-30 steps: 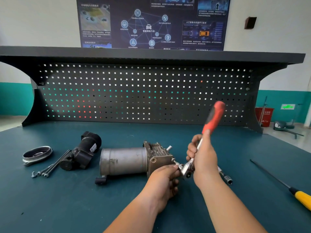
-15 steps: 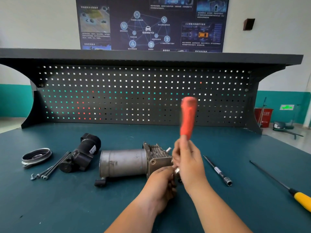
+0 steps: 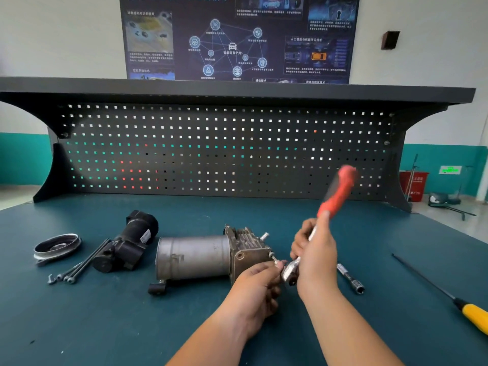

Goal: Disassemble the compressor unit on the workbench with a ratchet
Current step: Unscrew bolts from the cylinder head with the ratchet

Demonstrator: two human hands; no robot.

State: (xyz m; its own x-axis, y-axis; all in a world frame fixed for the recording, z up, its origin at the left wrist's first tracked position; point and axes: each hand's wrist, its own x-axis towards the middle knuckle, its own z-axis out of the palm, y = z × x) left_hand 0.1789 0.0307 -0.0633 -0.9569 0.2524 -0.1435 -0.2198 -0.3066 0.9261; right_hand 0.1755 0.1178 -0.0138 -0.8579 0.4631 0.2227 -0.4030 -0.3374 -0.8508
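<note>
1. Fingers of the right hand (image 3: 317,257) are wrapped tight round the steel shank of the ratchet (image 3: 336,196), just below its red grip. The grip rises up and to the right above the knuckles and is blurred.
2. Below and left of those fingers sits the ratchet's chrome head, right against the left fingertips.
3. Fingers of the left hand (image 3: 253,291) are curled, with the thumb and forefinger tips pinched on the bolt (image 3: 274,259) that sticks out of the compressor's end. Whether a socket sits on it is hidden by the fingertips.
4. Just left of the left fingertips, the compressor (image 3: 200,256) lies on its side on the bench (image 3: 105,326). Its finned block end faces the fingers and its grey drum points away to the left.
5. Farther left of the fingers, apart from the compressor, lies a black motor (image 3: 126,247). Long screws (image 3: 79,265) lie just beside it, and a ring (image 3: 56,247) lies beyond them.
6. Right of the right fingers, near the wrist, an extension bar (image 3: 351,278) lies flat on the bench. A screwdriver (image 3: 472,315) with a yellow handle lies well apart, farther right.
7. Behind the fingers a dark pegboard (image 3: 224,149) stands at the back of the bench, with a poster (image 3: 237,38) on the wall above it.
</note>
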